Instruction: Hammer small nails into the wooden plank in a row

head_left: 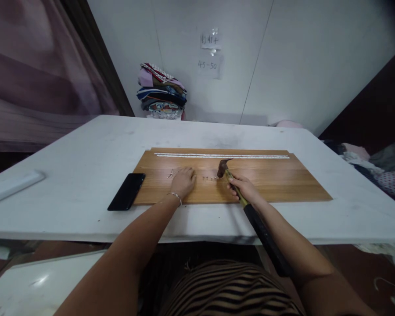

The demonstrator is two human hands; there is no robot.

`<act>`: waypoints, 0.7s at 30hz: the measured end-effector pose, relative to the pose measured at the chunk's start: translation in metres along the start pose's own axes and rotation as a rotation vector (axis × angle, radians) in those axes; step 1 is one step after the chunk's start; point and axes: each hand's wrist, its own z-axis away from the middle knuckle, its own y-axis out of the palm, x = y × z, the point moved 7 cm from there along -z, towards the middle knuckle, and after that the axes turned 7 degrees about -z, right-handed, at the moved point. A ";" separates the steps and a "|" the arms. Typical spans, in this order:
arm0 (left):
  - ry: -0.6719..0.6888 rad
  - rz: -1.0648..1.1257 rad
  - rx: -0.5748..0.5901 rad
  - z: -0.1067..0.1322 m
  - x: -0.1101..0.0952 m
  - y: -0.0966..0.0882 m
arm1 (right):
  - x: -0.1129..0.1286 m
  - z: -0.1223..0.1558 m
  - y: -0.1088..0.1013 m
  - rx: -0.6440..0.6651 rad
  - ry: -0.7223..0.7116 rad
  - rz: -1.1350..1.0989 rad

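My right hand (245, 188) grips a claw hammer (241, 195) high on its yellowish shaft, close to the head. The black rubber grip trails back under my forearm. The rusty hammer head is over the wooden board (270, 175), at the right end of a short row of nails (207, 178) standing in it; whether it touches one I cannot tell. Left of that row, my left hand (184, 181) rests palm down on the board, its fingers lying on the wood. Beside it is a small pile of loose nails (170, 174).
Two white printed strips (217, 156) run along the board's far side. A black phone (127, 192) overlaps the board's left edge. The white table (85, 153) reaches a wall with paper notes (210, 66). Folded clothes (163, 90) are stacked at the back; a white object (13, 186) lies far left.
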 end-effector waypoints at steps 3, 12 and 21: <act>-0.002 -0.003 0.002 0.000 0.001 0.002 | 0.004 0.001 0.001 0.003 -0.007 0.015; 0.001 -0.005 -0.013 0.000 0.002 0.003 | -0.004 -0.004 -0.002 -0.001 -0.007 0.031; 0.010 -0.015 -0.008 0.000 0.000 0.001 | 0.002 -0.002 0.000 0.013 -0.005 0.030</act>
